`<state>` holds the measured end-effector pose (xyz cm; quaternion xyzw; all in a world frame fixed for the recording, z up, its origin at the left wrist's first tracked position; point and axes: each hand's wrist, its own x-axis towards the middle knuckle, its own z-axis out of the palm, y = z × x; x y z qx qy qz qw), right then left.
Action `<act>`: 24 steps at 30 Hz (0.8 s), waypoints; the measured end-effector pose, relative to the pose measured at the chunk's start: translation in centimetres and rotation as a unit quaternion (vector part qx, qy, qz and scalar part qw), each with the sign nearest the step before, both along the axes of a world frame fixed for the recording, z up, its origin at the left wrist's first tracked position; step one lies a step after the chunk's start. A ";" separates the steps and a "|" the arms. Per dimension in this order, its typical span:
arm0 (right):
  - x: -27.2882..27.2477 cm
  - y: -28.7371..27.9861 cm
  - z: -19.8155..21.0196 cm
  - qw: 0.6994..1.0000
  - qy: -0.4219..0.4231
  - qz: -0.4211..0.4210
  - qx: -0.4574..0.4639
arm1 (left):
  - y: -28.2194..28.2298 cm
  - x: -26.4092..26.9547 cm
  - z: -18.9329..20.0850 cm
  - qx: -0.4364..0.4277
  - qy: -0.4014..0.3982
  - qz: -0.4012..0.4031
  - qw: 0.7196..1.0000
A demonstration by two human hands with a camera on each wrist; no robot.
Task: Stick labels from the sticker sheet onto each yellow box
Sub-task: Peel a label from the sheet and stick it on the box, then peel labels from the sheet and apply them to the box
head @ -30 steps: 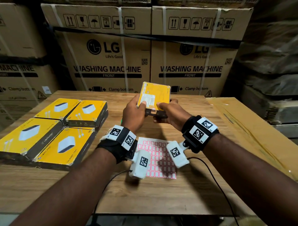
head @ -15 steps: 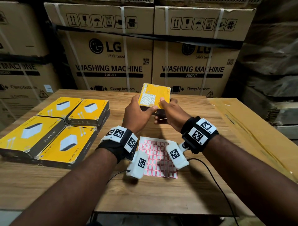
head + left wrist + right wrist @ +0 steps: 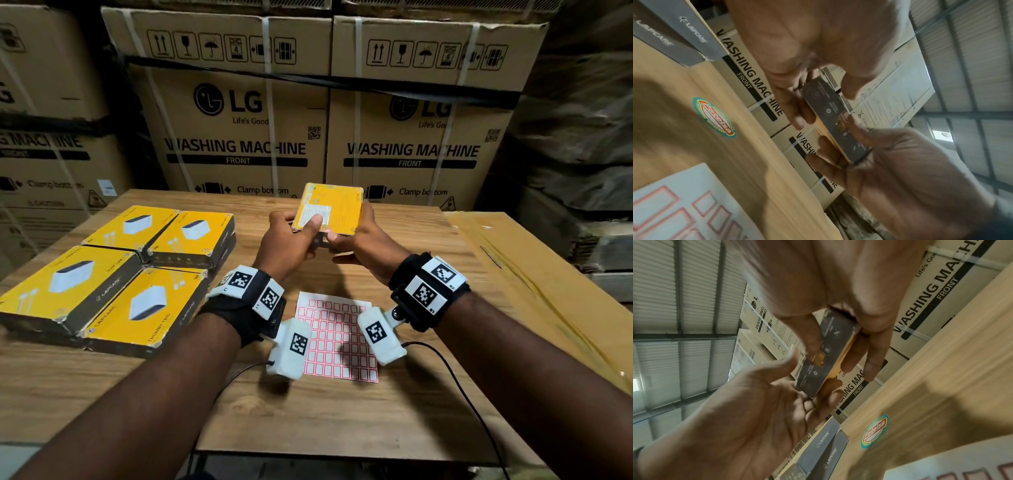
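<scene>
- Holding one yellow box [image 3: 330, 209] raised above the middle of the wooden table [image 3: 342, 418], back face toward the person, both hands grip its near lower edge.
- Left hand [image 3: 287, 240]: the thumb now lies flat across the white printed panel on the box's back, whereas half a second ago it sat at the panel's lower corner; the fingers curl under the box's dark side.
- Right hand [image 3: 359, 240]: its fingers wrap the box's right edge and underside, and the thumb, lifted onto the yellow face half a second ago, is now down at the lower edge.
- In the wrist views a small orange-and-white patch [image 3: 819, 359] sits on the dark side of the box beside the right thumb; whether it is a freshly stuck label cannot be told.
- Judgement: the shift of thumbs suggests pressing or checking a label on this box.
- The sticker sheet [image 3: 337, 342] lies flat near the table's front edge, below the wrists.
- Four more yellow boxes [image 3: 113, 274] form a block at the table's left edge; no label shows on them.
</scene>
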<state>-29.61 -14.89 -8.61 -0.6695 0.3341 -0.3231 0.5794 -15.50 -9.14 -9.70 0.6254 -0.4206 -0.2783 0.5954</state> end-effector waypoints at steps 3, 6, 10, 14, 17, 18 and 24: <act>0.0 0.2 0.1 0.999 0.002 0.027 -0.021 | 0.1 -0.3 0.7 0.019 0.006 -0.017 1.000; 0.1 0.1 0.3 0.999 -0.015 0.033 -0.012 | -0.1 -0.7 1.0 0.010 0.008 -0.012 1.000; 0.1 0.0 0.3 0.999 -0.033 0.016 0.025 | -0.7 -0.8 1.2 0.030 0.066 0.002 0.997; 0.3 -0.1 0.1 0.999 -0.035 -0.006 0.013 | -0.4 -0.6 0.9 0.032 0.082 0.015 0.996; 0.3 -0.2 0.0 1.000 -0.017 -0.010 0.000 | -0.2 -0.5 0.6 0.038 0.066 0.003 0.997; 0.2 -0.3 -0.1 1.000 -0.020 -0.013 0.000 | -0.2 -0.5 0.5 0.043 0.058 0.001 0.997; 0.0 -1.0 -0.3 0.995 -0.065 -0.062 0.041 | -0.2 0.5 0.0 0.085 0.010 0.019 0.996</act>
